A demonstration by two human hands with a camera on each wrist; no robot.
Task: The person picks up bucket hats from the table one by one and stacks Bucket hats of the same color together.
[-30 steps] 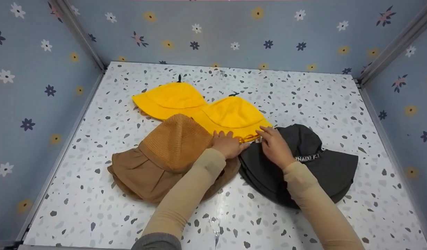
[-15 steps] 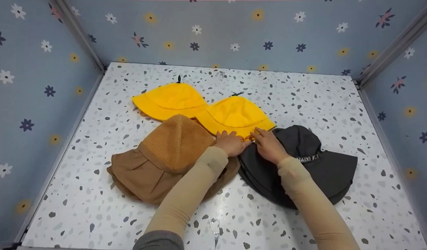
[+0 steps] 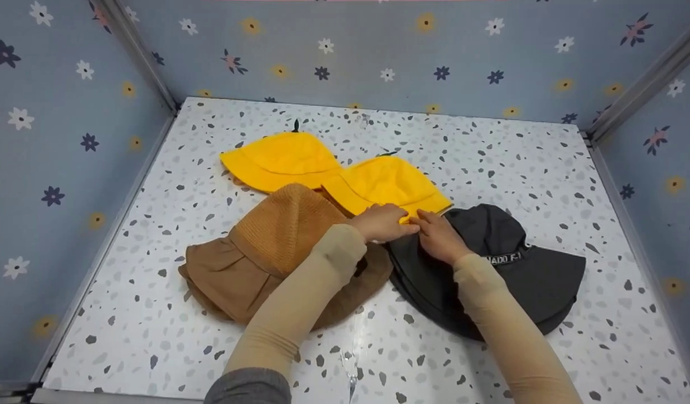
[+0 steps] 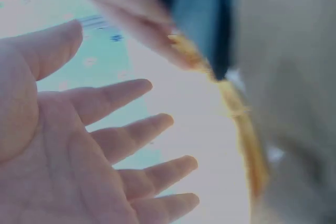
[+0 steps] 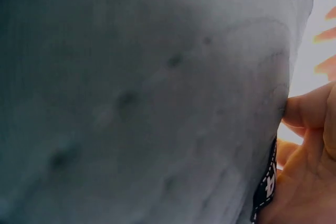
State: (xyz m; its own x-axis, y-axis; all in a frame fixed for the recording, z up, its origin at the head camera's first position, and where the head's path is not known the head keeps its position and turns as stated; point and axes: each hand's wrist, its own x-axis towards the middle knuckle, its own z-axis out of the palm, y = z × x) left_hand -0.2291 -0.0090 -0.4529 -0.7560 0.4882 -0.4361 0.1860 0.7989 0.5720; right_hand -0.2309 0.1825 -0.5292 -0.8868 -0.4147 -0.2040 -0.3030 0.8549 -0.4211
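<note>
Two yellow bucket hats lie on the speckled table, one further back (image 3: pixel 280 157) and one nearer (image 3: pixel 387 179). My hands meet at the nearer one's front brim (image 4: pixel 247 129). My left hand (image 3: pixel 398 216) lies on that brim; the left wrist view shows its palm (image 4: pixel 157 129) with fingers spread and nothing inside. My right hand (image 3: pixel 426 219) rests on the black hat (image 3: pixel 524 275), fingers curled at the yellow brim edge. In the right wrist view the black hat (image 5: pixel 131 103) fills the frame, with the fingers (image 5: pixel 310 129) curled at its right side.
A brown knitted hat (image 3: pixel 277 235) lies under my left forearm, overlapping both yellow hats. Flowered blue walls (image 3: pixel 70 140) close in the table (image 3: pixel 491 157) on the left, back and right. Bare tabletop shows at the back right and along the front.
Both hands have drawn closer along the yellow hat's front brim. My left hand slid right onto the brim, and my right hand shifted slightly left to meet it.
</note>
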